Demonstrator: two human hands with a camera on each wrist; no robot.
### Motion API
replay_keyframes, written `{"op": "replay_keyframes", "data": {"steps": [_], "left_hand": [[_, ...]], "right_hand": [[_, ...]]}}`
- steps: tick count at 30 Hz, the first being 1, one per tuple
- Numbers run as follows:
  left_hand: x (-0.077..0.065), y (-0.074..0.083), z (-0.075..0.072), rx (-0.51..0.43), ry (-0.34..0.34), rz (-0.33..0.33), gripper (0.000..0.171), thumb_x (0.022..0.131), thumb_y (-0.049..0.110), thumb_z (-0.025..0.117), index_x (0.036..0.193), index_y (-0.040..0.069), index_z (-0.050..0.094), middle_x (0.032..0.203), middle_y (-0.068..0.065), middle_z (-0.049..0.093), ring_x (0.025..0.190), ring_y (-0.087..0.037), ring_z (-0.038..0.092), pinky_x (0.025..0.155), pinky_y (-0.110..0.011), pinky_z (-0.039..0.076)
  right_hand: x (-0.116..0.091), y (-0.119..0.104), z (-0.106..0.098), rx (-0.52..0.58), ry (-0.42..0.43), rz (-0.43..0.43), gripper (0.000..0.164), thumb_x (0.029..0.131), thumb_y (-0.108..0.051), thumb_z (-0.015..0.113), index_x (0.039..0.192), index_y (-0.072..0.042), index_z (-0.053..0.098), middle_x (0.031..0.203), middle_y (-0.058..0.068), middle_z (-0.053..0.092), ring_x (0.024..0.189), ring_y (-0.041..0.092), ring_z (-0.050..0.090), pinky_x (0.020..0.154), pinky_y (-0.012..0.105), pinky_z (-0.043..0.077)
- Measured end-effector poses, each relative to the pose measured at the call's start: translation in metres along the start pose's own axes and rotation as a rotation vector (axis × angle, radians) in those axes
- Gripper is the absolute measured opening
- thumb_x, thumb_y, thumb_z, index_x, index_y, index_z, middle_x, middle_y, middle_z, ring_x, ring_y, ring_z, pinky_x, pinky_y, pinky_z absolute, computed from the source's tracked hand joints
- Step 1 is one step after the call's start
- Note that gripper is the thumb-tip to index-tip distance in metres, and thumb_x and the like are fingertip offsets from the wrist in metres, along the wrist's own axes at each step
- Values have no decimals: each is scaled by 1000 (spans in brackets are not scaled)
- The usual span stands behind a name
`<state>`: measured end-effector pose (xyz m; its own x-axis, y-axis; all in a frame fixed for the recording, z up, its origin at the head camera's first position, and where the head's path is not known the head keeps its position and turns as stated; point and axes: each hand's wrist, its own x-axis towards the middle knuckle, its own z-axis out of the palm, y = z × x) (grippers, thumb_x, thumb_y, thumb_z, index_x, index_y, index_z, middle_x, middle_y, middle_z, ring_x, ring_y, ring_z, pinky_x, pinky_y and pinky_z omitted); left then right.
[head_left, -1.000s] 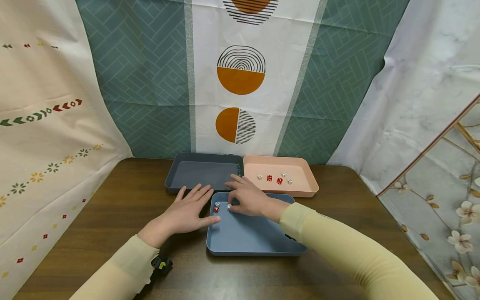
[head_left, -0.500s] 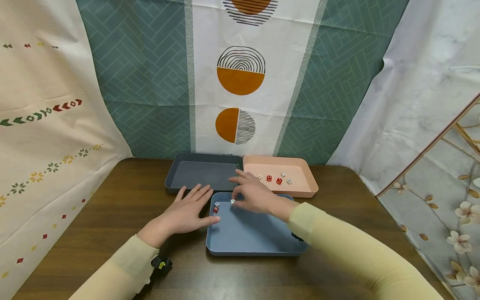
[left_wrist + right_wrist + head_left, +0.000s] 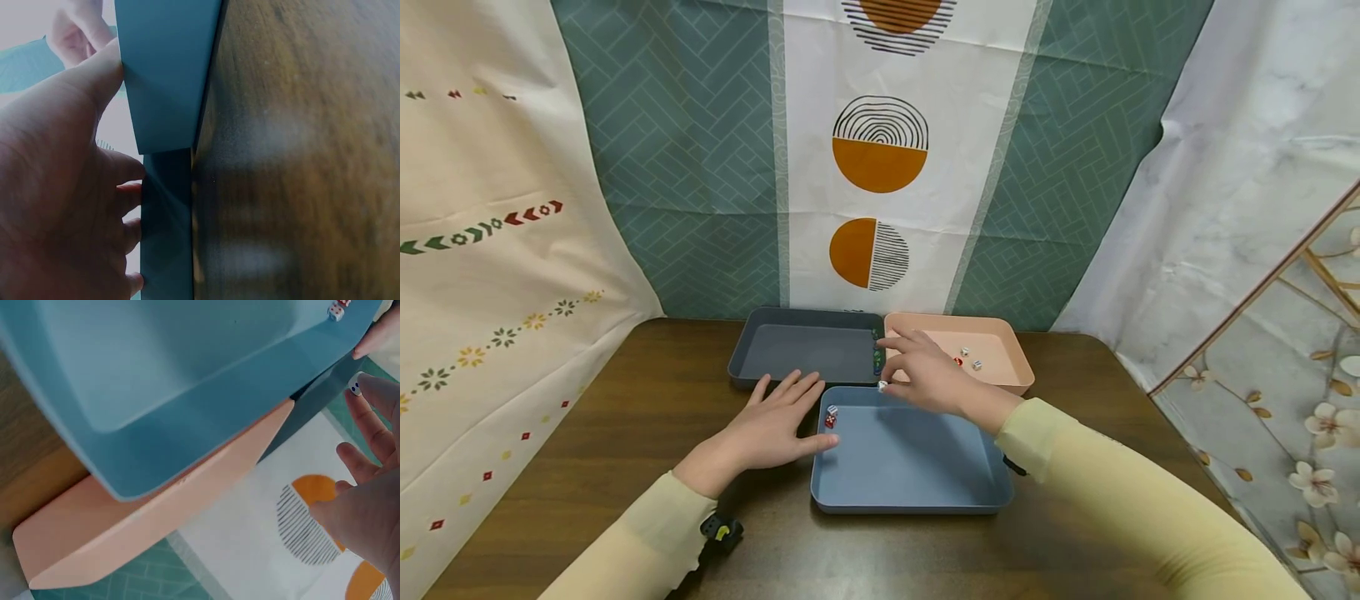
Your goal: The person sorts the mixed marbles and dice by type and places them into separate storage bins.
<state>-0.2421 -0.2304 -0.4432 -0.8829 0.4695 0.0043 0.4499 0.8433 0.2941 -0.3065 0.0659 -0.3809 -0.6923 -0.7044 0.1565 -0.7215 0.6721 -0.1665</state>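
Between thumb and index finger, my right hand pinches a white die over the far rim of the blue tray. The right wrist view shows that die at the fingertips, dark pips visible. My left hand lies with straight fingers at the blue tray's left side, the thumb over its rim and the fingertips by the dark grey tray. Inside the blue tray's far left corner sit a white die and a red die, close together.
Behind the blue tray, a pink tray adjoins the dark grey one. White dice and a red die lie in it, partly hidden by my right hand. Several green dice line the grey tray's right wall. Patterned cloths hang around the wooden table.
My right hand has lifted the white die from the blue tray's floor and carried it away and to the right, to the far rim. The left hand has stayed still.
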Motion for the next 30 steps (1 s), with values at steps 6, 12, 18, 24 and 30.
{"op": "replay_keyframes", "data": {"steps": [6, 12, 18, 24, 30], "left_hand": [[0, -1, 0, 7, 3, -1, 105, 102, 82, 52, 174, 6, 34, 181, -14, 27, 168, -43, 17, 128, -76, 3], [0, -1, 0, 11, 7, 7, 105, 103, 80, 53, 173, 6, 34, 181, -15, 27, 167, -43, 18, 128, -76, 4], [0, -2, 1, 8, 5, 8, 105, 103, 80, 53, 174, 6, 34, 181, -15, 27, 168, -43, 17, 128, -76, 3], [1, -2, 2, 6, 8, 8, 105, 103, 81, 53, 173, 6, 34, 181, -15, 27, 167, -43, 18, 128, -76, 3], [0, -1, 2, 7, 9, 7, 105, 102, 80, 54, 173, 6, 34, 180, -16, 27, 167, -43, 18, 128, -76, 3]], "right_hand": [[-6, 8, -10, -5, 31, 27, 8, 101, -23, 85, 102, -15, 86, 165, 17, 54, 165, 42, 27, 130, 61, 27], [-13, 18, -21, 13, 55, 44, 4, 101, -17, 82, 103, -14, 85, 164, 19, 53, 163, 46, 29, 131, 63, 25], [-18, 31, -32, 13, 52, 91, 5, 101, -16, 83, 104, -12, 85, 163, 20, 54, 165, 44, 26, 132, 64, 19], [-20, 49, -38, 7, 65, 155, 8, 102, -19, 83, 104, -12, 86, 163, 20, 54, 166, 43, 24, 132, 64, 18], [-20, 64, -43, -43, 79, 185, 9, 100, -17, 83, 106, -10, 85, 160, 22, 57, 164, 45, 28, 132, 63, 19]]}}
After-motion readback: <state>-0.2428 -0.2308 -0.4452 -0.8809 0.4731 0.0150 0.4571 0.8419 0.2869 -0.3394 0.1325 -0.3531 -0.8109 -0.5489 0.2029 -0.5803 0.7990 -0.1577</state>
